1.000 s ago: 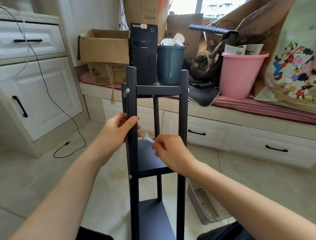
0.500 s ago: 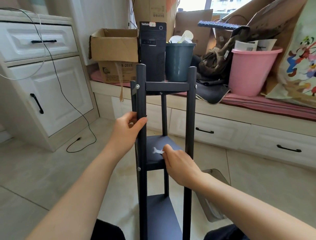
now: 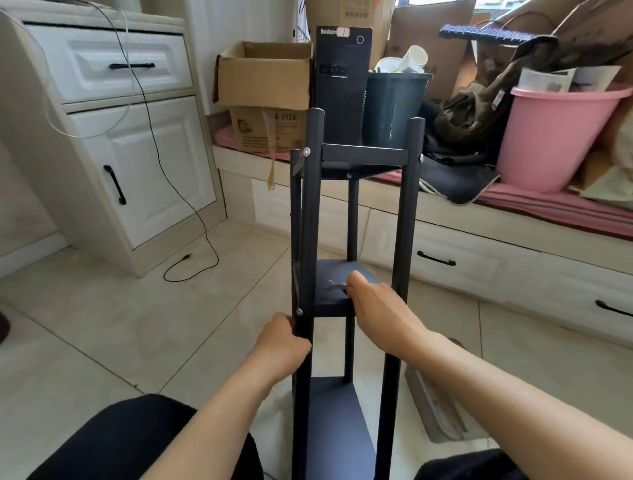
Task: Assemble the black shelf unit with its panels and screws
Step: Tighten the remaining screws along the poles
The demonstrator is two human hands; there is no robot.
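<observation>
Both hands steady upright shelf unit (image 3: 354, 161), posts vertical.

The floor (image 3: 102, 342) in front of me is laid with pale beige tiles. To my left stands a white cabinet (image 3: 137, 164) with one drawer above a door, both with black handles. A thin black cable (image 3: 178, 192) runs down its front and ends in a loop on the floor. Ahead, a low white window seat (image 3: 462, 253) with black-handled drawers carries a pink cushion (image 3: 548, 209). Daylight enters through the window (image 3: 435, 4) above it.
</observation>
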